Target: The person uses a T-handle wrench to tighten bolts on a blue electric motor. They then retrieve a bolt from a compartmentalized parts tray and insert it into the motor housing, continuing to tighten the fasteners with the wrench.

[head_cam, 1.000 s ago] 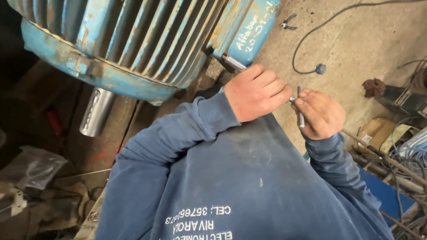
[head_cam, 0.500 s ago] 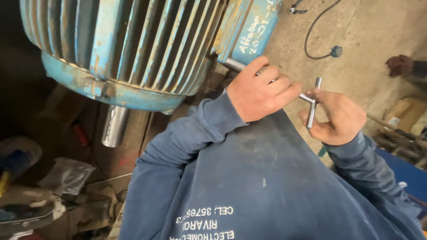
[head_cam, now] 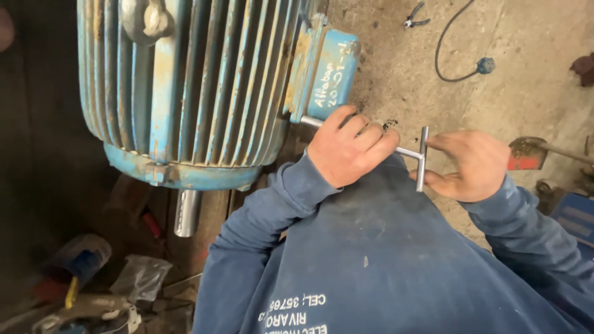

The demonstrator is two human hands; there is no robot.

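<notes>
A large blue ribbed electric motor (head_cam: 198,93) lies on the floor in front of me. A steel T-handle wrench (head_cam: 422,158) runs from the blue box (head_cam: 331,74) on the motor's side out to the right. My left hand (head_cam: 346,151) is closed around the wrench's shaft, close to the motor. My right hand (head_cam: 473,166) holds the crossbar at the outer end, fingers wrapped behind it. The wrench's tip is hidden under the box. Both arms wear blue sleeves.
Pliers (head_cam: 413,15) and a black cable with a blue plug (head_cam: 486,64) lie on the concrete floor beyond the hands. A red-headed tool (head_cam: 526,154) sits to the right. The motor's bare shaft (head_cam: 185,213) points toward me, with a plastic bag (head_cam: 142,278) and clutter at lower left.
The hands have moved apart along the wrench; my right hand now grips the crossbar farther from the left. The crossbar stands more upright in view, and the view has shifted left over the motor.
</notes>
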